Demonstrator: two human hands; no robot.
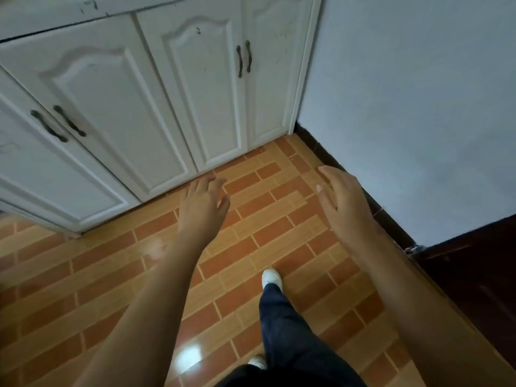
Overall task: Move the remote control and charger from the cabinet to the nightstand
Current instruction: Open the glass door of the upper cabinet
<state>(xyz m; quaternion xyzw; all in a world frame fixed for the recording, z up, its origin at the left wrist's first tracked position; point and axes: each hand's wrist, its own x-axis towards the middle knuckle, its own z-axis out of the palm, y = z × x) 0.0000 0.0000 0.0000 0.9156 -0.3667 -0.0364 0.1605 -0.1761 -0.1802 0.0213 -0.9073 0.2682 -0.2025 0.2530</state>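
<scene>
A white cabinet (117, 107) with arched panel doors fills the upper left, all its doors closed. Dark handles sit in pairs on the doors, one pair (244, 61) at the right and another pair (57, 124) at the left. My left hand (202, 203) hangs over the floor just in front of the cabinet's base, fingers spread, holding nothing. My right hand (342, 201) is held out further right near the wall, fingers apart and empty. Neither a remote control, a charger nor a nightstand shows in view.
Orange and tan brick-pattern tiles (111, 275) cover the floor. A pale wall (418, 107) with a dark skirting (349, 174) stands on the right, a dark wooden door (480, 275) at the lower right. My leg in dark trousers and a white shoe (271, 277) step forward below.
</scene>
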